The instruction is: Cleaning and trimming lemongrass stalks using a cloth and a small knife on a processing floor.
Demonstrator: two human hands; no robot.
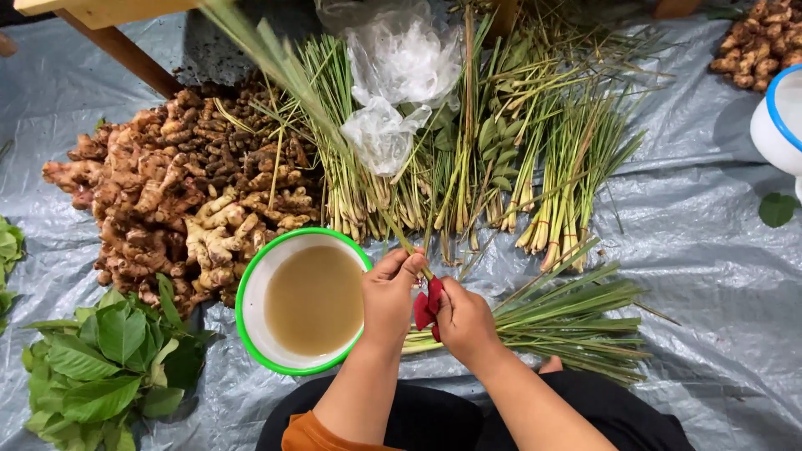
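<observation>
Seen from above, a seated person trims a lemongrass stalk over a grey plastic sheet spread with produce.

The left hand [389, 294] is closed around the lower end of a long lemongrass stalk [292, 79] that slants to the upper left of the frame. The right hand [464, 321] is clamped on a red-handled cutter [428, 305] at the stalk's base. A loose pile of lemongrass [568, 321] lies right of the hands; whether it is trimmed or waiting I cannot tell. Bundled lemongrass [468, 167] lies along the top centre, under a clear plastic bag [397, 75]. A green-rimmed bowl [251, 288] of cloudy water sits left of the hands, with ginger root [142, 192] and green leaves [100, 359] further left.
</observation>
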